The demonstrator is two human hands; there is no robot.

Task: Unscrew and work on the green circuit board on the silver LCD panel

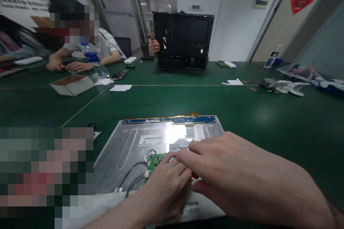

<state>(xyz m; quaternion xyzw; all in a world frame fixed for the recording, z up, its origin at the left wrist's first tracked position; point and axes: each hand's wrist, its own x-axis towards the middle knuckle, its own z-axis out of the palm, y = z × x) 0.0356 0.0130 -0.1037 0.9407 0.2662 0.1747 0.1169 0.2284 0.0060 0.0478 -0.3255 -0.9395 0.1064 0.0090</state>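
Observation:
A metal-backed display panel lies in front of me, with a long blue circuit strip along its far edge. A green circuit board with dark cables sits on it. My left hand rests over this board, fingers bent and close together; whatever they grip is hidden. Just right of it, my right hand is closed, its fingertips meeting those of my left. A small red and black piece shows between the hands, and the rest of it is covered. Flat ribbon cable emerges beyond the fingers.
Across the green table, a person's hand holds up a black display housing. Another person sits at left behind a bottle and an open box. Paper scraps and plastic wrapping lie about.

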